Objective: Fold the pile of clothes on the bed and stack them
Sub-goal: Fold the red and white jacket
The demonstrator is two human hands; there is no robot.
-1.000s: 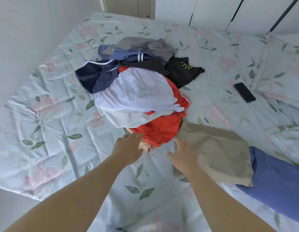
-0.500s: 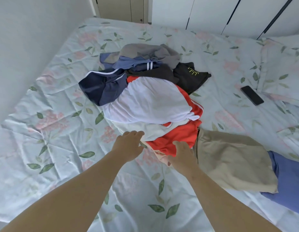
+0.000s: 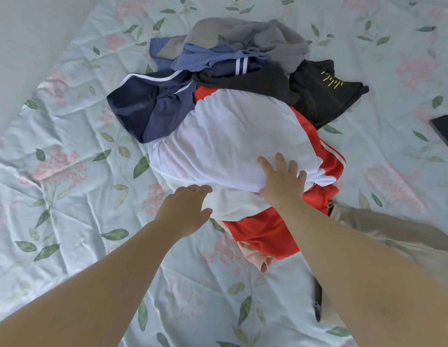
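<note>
A loose pile of clothes lies mid-bed: a white garment (image 3: 230,136) on top, a red one with white stripes (image 3: 265,234) under it, navy shorts (image 3: 152,106) at the left, black (image 3: 325,96) and grey (image 3: 245,33) pieces behind. My right hand (image 3: 280,181) rests flat on the near edge of the white garment, fingers spread. My left hand (image 3: 185,209) is open, its fingertips at the lower white fabric. A folded tan garment (image 3: 393,234) lies to the right, partly behind my right forearm.
The floral bedsheet (image 3: 67,196) stretches to the left and front of the pile. A black phone (image 3: 446,131) lies at the right edge of view. A dark strap-like object (image 3: 317,301) shows beside my right forearm. A white wall (image 3: 22,46) borders the bed's left side.
Both hands have reached forward from the bed's near side. My right hand moved up from the red garment's edge onto the white one. The view has closed in on the pile.
</note>
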